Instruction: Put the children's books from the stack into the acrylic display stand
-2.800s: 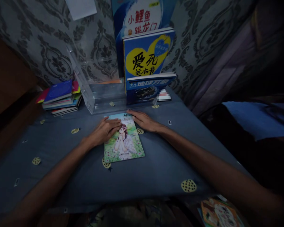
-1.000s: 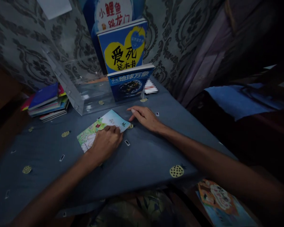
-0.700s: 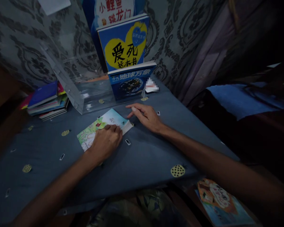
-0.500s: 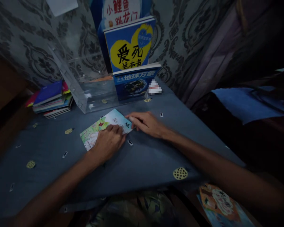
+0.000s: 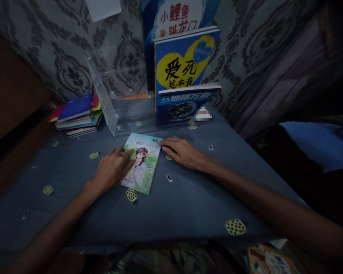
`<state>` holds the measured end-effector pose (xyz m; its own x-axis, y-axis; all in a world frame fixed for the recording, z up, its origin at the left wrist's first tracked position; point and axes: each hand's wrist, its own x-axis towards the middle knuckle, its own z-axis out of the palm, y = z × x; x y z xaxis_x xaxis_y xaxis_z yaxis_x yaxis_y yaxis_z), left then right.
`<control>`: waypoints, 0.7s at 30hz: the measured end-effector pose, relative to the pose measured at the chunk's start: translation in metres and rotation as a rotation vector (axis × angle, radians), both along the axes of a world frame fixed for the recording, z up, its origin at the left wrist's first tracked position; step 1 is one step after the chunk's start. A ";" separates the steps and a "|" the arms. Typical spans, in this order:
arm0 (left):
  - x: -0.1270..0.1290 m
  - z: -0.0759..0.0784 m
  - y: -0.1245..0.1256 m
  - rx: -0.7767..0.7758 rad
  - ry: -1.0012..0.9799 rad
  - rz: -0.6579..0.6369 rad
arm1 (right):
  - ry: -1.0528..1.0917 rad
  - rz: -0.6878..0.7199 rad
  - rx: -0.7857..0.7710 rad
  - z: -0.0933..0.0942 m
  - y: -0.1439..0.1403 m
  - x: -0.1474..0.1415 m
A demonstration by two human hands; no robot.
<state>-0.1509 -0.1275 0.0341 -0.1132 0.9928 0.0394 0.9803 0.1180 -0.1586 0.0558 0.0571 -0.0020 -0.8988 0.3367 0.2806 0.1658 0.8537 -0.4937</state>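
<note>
A thin picture book [image 5: 145, 167] lies face up on the cloth, its cover showing a drawn figure with reddish hair against green and pale blue. My left hand [image 5: 111, 167] rests over its left edge, the thumb and fingers apart and the thumb reaching onto the cover. At the book's upper right corner, the outstretched fingertips of my right hand [image 5: 181, 152] touch the edge. Neither hand is wrapped round the book. Beyond it stands a clear acrylic book rack [image 5: 114, 114].
The rack's right side holds a blue book with a yellow heart [image 5: 171, 68], a dark blue book [image 5: 180, 108] in front and a taller book [image 5: 180, 15] behind. A book stack [image 5: 77, 114] sits left. Below the grey-blue tablecloth [image 5: 194, 205] edge lies an orange-covered book [image 5: 271, 260].
The picture book has turned to stand more upright before me. My left hand has slid from the middle of its cover to its left edge. The view has shifted left.
</note>
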 end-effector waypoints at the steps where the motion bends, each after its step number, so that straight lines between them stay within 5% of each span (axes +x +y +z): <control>1: 0.004 0.001 0.001 -0.011 0.020 0.013 | -0.014 0.013 0.019 -0.002 0.005 -0.006; 7: 0.011 -0.002 0.001 0.005 0.059 -0.023 | -0.099 -0.041 0.098 -0.017 0.019 -0.024; 14: 0.022 -0.010 -0.019 0.086 -0.145 -0.554 | -0.118 -0.062 0.128 -0.020 0.008 -0.019; 21: 0.030 -0.011 -0.022 0.141 -0.005 -0.618 | -0.036 -0.016 0.110 -0.025 -0.007 -0.014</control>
